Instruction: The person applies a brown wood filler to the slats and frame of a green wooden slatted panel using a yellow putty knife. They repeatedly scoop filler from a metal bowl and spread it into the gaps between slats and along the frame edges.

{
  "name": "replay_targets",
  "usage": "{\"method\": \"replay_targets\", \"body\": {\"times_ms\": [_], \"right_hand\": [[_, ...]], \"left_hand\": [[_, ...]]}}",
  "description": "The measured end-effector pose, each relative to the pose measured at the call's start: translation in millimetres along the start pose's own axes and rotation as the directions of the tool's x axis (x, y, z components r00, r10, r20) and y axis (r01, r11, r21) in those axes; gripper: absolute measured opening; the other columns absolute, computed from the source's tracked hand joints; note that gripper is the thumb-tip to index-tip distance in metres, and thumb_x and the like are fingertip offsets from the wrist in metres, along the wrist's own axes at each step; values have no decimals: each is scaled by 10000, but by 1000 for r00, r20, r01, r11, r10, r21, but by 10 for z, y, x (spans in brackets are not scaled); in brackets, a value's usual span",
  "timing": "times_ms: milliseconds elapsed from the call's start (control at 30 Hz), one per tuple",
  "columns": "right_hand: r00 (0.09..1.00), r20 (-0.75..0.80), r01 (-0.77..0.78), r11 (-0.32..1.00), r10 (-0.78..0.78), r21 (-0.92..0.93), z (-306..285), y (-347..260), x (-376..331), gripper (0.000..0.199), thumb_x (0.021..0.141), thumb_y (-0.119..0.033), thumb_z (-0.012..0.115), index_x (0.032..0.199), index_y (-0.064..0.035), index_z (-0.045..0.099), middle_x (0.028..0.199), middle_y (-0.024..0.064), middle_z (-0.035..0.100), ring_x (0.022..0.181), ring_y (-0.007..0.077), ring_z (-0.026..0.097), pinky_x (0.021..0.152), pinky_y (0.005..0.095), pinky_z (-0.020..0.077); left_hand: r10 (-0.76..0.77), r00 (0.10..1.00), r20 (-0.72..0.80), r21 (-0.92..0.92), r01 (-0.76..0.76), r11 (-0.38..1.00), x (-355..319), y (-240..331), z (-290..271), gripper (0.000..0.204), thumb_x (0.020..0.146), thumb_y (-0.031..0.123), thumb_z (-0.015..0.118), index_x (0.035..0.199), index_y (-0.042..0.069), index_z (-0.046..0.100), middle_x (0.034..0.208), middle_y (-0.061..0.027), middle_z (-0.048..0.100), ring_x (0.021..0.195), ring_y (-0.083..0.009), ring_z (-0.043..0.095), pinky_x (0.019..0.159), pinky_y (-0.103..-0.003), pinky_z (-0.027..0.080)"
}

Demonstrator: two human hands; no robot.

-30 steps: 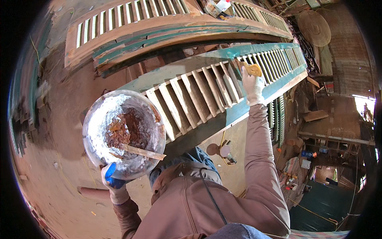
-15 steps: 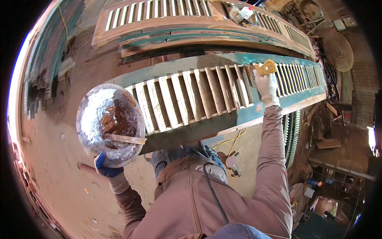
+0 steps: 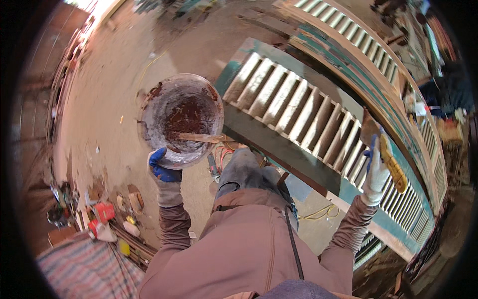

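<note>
My left hand [image 3: 165, 172], in a white and blue glove, grips the lower rim of a round metal basin [image 3: 159, 112]. Reddish-brown paste [image 3: 189, 115] coats the basin's inside, and a flat wooden stick [image 3: 199, 137] rests in it with one end over the rim. My right hand [image 3: 374, 177], gloved too, closes round a putty knife with a yellow handle [image 3: 393, 167] and a brown-stained blade [image 3: 368, 128] pointing away from me. Below that hand lies a long green louvred shutter [image 3: 279, 134] with pale slats, some partly in shadow; whether the knife touches it I cannot tell.
More shutters [image 3: 348, 74] are stacked beyond, at the right. A yellow cord [image 3: 321, 213] and a power tool [image 3: 213, 164] lie on the floor by my legs. At lower left are red objects [image 3: 103, 212] and a striped cloth [image 3: 89, 264].
My view has turned toward the left, so the shutter now slants down to the right. The putty knife has swung round, its blade now showing. My left hand still holds the basin.
</note>
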State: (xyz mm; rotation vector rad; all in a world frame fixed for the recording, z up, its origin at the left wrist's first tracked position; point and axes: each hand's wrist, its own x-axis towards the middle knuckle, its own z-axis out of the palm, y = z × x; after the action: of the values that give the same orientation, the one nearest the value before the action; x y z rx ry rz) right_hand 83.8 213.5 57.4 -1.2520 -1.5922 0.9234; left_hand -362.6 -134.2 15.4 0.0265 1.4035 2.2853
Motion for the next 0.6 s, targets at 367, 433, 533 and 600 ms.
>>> {"method": "replay_targets", "body": {"times_ms": [367, 433, 533, 600], "right_hand": [[939, 303, -234, 948, 163, 216, 1008, -841, -656, 349, 940, -93, 741, 1279, -32, 687, 1051, -2, 665, 766, 39, 580, 626, 192, 496], [937, 275, -274, 943, 217, 191, 1214, -926, -781, 340, 924, -56, 739, 1256, -31, 666, 1046, 21, 673, 735, 45, 592, 603, 201, 504], [916, 250, -360, 917, 313, 171, 1542, -1079, -961, 342, 904, -26, 740, 1236, -23, 656, 1057, 47, 682, 730, 66, 593, 591, 210, 502], [946, 200, -288, 945, 255, 157, 1857, -1141, -1108, 303, 905, -13, 724, 1200, -17, 653, 1033, 45, 689, 718, 68, 600, 601, 212, 502]], "left_hand": [[-207, 977, -56, -143, 197, 970, 71, 191, -132, 631, 838, 319, 608, 1420, 89, 527, 1364, -154, 610, 1214, -398, 618, 958, -631, 546], [-196, 980, -24, -151, 190, 970, 372, 220, -271, 699, 848, 332, 602, 1488, 85, 466, 1482, -172, 536, 1338, -428, 534, 1050, -677, 480], [-259, 966, -13, -198, 251, 948, 887, 282, -370, 705, 839, 320, 618, 1484, 78, 470, 1486, -181, 534, 1338, -437, 530, 1066, -697, 452], [-295, 955, 7, -201, 291, 936, 1283, 344, -495, 677, 837, 312, 624, 1464, 87, 500, 1463, -182, 558, 1338, -428, 531, 1071, -707, 439]]}}
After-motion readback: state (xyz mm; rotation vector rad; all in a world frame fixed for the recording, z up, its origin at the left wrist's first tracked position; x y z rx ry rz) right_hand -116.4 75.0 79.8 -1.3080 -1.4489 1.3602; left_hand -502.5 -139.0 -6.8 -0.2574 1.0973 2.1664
